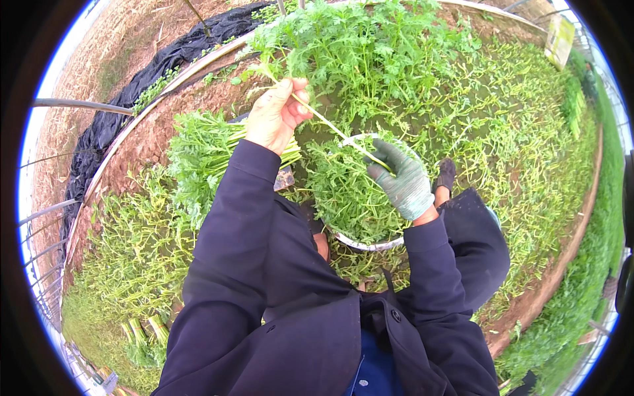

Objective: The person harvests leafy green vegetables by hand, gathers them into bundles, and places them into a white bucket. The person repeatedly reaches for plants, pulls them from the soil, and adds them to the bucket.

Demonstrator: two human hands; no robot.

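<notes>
My bare left hand (281, 114) pinches the leafy upper part of a single green stalk (329, 123). The stalk slants down to my right hand (401, 180), in a grey-green glove, whose fingers close around its lower end. Below the stalk, between my feet, a white round tub (366, 246) holds a heap of feathery leaves (346, 198). Under my left wrist lies a pile of leafy stalks (203, 153), stems to the right, partly hidden by my sleeve.
Tall leafy plants (366, 54) stand beyond the tub. Cut stems and leaves (495, 128) litter the soil on both sides. Tied bundles (141, 331) lie at the lower left. Black netting (99, 123) and a curved pale edging (119, 141) run along the left; a yellowish board (559, 42) stands upper right.
</notes>
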